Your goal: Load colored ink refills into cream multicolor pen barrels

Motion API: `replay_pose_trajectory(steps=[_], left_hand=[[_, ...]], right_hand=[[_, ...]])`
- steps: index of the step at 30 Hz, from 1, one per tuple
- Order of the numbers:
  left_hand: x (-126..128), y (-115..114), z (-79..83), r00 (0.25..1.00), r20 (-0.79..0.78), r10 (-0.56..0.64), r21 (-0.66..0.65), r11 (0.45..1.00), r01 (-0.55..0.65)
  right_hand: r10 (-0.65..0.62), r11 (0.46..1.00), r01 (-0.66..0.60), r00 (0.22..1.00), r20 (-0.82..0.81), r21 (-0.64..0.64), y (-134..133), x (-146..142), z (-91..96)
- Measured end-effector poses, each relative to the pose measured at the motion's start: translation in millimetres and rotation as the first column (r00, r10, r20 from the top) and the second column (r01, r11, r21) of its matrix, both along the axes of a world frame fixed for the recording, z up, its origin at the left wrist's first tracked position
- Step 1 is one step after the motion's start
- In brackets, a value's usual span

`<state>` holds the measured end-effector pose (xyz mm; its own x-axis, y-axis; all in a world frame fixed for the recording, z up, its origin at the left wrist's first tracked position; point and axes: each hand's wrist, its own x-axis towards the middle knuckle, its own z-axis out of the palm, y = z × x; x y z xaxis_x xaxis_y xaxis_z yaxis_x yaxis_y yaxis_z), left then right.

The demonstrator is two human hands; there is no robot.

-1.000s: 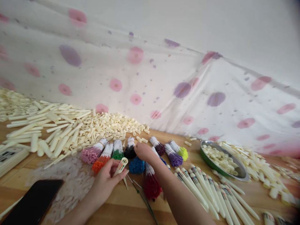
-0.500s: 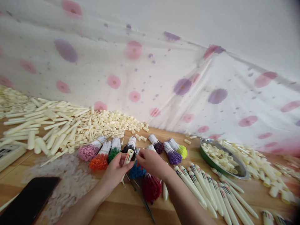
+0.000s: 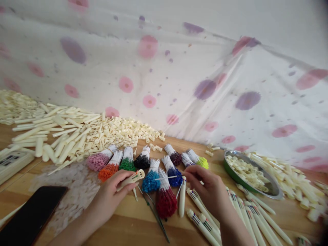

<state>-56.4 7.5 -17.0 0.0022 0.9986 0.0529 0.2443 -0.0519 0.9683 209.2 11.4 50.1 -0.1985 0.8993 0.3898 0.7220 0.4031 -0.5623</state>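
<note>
My left hand (image 3: 112, 191) is closed around a cream multicolour pen barrel (image 3: 133, 178), its open slotted end tilted up to the right. My right hand (image 3: 208, 188) pinches one end of a thin white pen refill (image 3: 167, 177), which points left toward the barrel but stays apart from it. Below the refill are refill bundles in light blue (image 3: 151, 181), dark red (image 3: 166, 201) and dark blue (image 3: 174, 173). Pink (image 3: 98, 160), orange (image 3: 109, 171), green (image 3: 127, 161) and black (image 3: 142, 160) bundles stand behind my left hand. Near my right fingers lies a filled pen (image 3: 182, 198).
Tweezers (image 3: 157, 215) lie at the front centre. Rows of pens (image 3: 246, 218) sit at right, beside a green-sided metal bowl (image 3: 278, 194) of small cream parts. Piles of cream barrels (image 3: 64, 140) cover the left back, and a phone (image 3: 33, 215) rests front left. Patterned plastic sheeting (image 3: 153, 75) hangs behind.
My right hand has moved right, away from the barrel, and now shows a refill between its fingers. My left hand has shifted slightly left and down, tilting the barrel more to the side.
</note>
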Motion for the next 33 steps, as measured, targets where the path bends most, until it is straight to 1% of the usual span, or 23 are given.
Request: replay_pose_trajectory(steps=[2,4,7,10,16,20,23,27,33], left_hand=[[1.6,-1.8,-2.8,1.0,-0.022,-0.006,0.025,1.0,0.007],[3.6,-3.8,-6.2,0.999,-0.039,-0.03,0.054,0.998,0.032],[5.6,-6.6,-10.4,0.997,-0.052,-0.058,0.079,0.995,0.062],[6.5,-7.8,-12.1,0.994,-0.077,-0.083,0.068,0.994,0.088],[9.6,-7.4,-12.3,0.992,-0.085,-0.091,0.055,0.994,0.096],[11.6,-10.8,-10.8,0.986,-0.131,-0.106,0.087,0.989,0.118],[13.3,-12.9,-10.3,0.982,-0.136,-0.133,0.077,0.987,0.144],[14.9,-12.8,-10.5,0.973,-0.171,-0.153,0.075,0.983,0.167],[14.1,-13.7,-8.4,0.964,-0.206,-0.169,0.066,0.98,0.186]], right_hand=[[-0.013,0.992,0.011,1.0,0.014,0.124,-4.7,-1.4,4.4],[-0.008,0.973,-0.002,0.999,0.04,0.232,-8.6,-7.3,6.1],[0.01,0.948,-0.042,0.995,0.104,0.316,-12.1,-17.8,4.7],[0.023,0.944,-0.071,0.989,0.149,0.322,-11.3,-20.7,2.2],[-0.01,0.957,-0.037,0.987,0.161,0.286,-4.8,-12.0,1.1],[0.036,0.958,-0.084,0.984,0.176,0.274,-5.0,-19.3,-1.8],[0.069,0.954,-0.114,0.984,0.167,0.279,-5.2,-27.4,-5.0],[0.057,0.95,-0.105,0.984,0.169,0.293,-5.4,-31.4,-7.5],[0.076,0.95,-0.122,0.983,0.168,0.287,-7.6,-31.5,-9.9]])
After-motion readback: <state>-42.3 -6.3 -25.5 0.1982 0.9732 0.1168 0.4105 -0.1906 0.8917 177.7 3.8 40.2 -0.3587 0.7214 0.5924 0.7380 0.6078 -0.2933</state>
